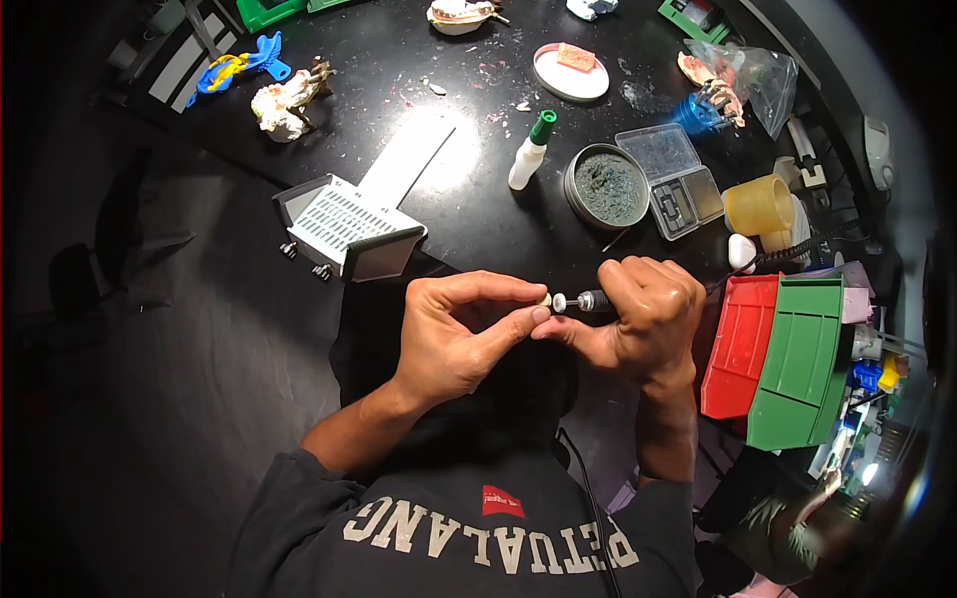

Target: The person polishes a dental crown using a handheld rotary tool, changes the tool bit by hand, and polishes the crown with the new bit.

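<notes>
Between the thumb and index finger of my left hand (464,329) is a small pale piece (545,300), with the other fingers curled behind. My right hand (643,314) is wrapped round a dark rotary handpiece (596,301). A small whitish disc (560,303) on the handpiece's tip points left, at or very near the pale piece; whether they touch cannot be made out. My right thumb reaches under the tip toward my left thumb. Both hands are over the table's front edge, close to my body.
A slotted metal tray (349,221) stands left of centre. Beyond my hands are a green-capped bottle (531,149), a round tin (606,186) and a small scale (686,202). Red (740,344) and green (800,364) bins stand at right. A dark cable (588,488) runs down by my body.
</notes>
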Demonstrator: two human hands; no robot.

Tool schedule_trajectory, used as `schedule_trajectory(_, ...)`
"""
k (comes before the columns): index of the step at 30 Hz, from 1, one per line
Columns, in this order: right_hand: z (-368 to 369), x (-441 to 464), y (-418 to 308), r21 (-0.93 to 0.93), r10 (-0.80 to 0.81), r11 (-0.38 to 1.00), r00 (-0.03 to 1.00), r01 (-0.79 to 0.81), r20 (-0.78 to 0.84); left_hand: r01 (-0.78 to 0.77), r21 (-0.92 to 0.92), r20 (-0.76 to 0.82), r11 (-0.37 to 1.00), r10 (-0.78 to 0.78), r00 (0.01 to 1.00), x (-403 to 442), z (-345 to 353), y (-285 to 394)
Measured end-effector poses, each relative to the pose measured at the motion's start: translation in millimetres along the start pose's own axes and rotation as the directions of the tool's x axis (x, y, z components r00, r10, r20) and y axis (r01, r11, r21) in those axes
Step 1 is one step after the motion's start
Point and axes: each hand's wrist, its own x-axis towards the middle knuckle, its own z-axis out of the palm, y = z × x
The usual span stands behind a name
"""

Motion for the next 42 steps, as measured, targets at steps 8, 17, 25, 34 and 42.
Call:
schedule_trajectory(8,2.5,-0.1,1.9,-0.025,-0.030,0.999,1.000,0.031,0.008,-0.041,0.038,0.007,0.998,0.041,0.999,0.3,-0.3,0.9)
schedule_trajectory(17,0.9,-0.2,0.8,0.016,-0.009,1.000,1.000,0.009,0.005,0.007,0.002,0.004,1.000,-0.007,1.000,0.1,0.1,0.6)
schedule_trajectory(25,0.4,4.0,-2.4,0.067,0.008,0.998,0.999,-0.005,-0.044,0.079,-0.194,0.039,0.978,-0.073,0.997,1.5,-2.2,0.7)
schedule_trajectory(34,1.7,3.6,-2.4,0.070,-0.014,0.997,1.000,0.015,-0.016,0.068,-0.166,0.058,0.984,-0.059,0.997,1.3,-4.5,1.1)
schedule_trajectory(42,2.7,1.7,-2.2,0.068,-0.024,0.997,1.000,0.023,0.018,0.092,-0.200,0.044,0.975,-0.085,0.995,0.1,-2.4,3.1)
